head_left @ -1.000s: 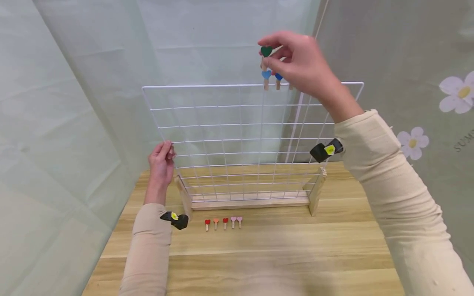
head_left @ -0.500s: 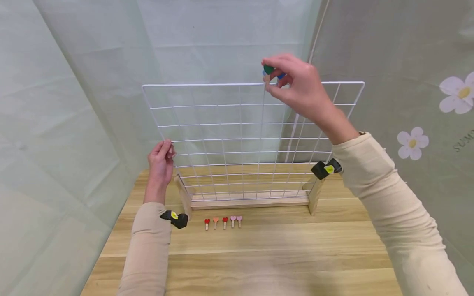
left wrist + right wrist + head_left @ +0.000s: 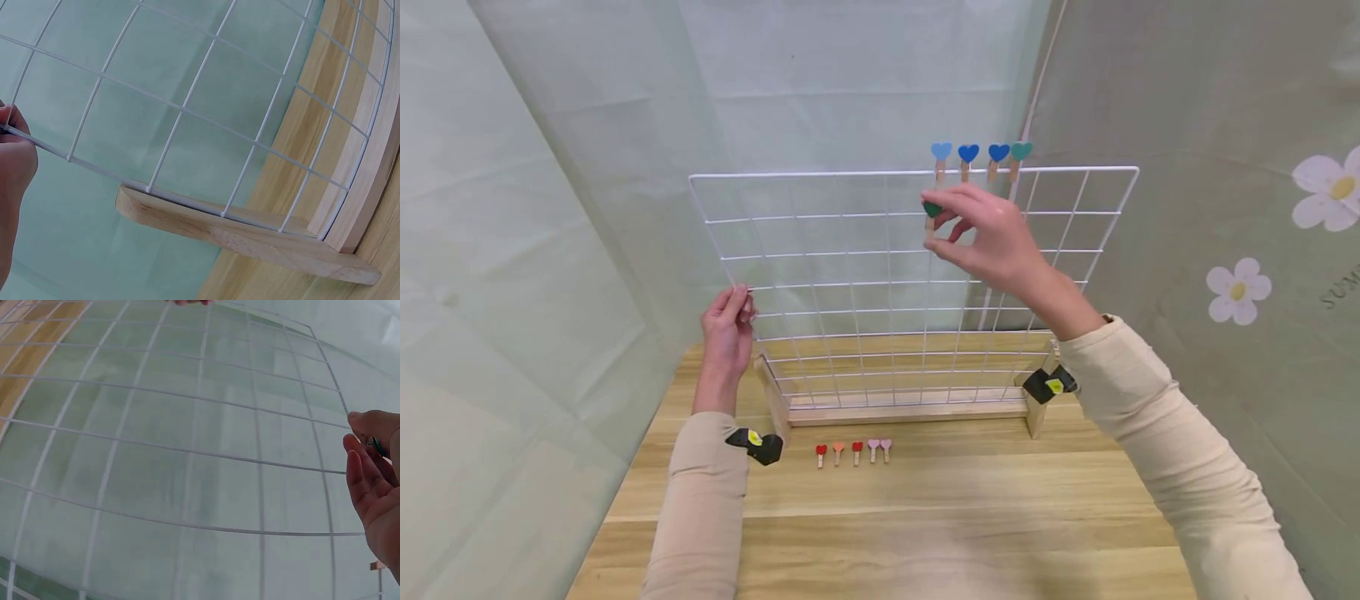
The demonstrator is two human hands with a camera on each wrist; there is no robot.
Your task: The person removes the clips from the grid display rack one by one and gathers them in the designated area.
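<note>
The grip of the right hand (image 3: 988,242) pinches a green heart clip (image 3: 932,208) against the wire grid (image 3: 820,250), which the left hand (image 3: 727,321) steadies; a loose pinch (tiny peg) could drop it onto the surface (image 3: 970,508).

The upright wire grid (image 3: 880,283) blocks passage rearward (clips (image 3: 852,452) dot the tabletop (image 3: 970,517) before it).
</note>
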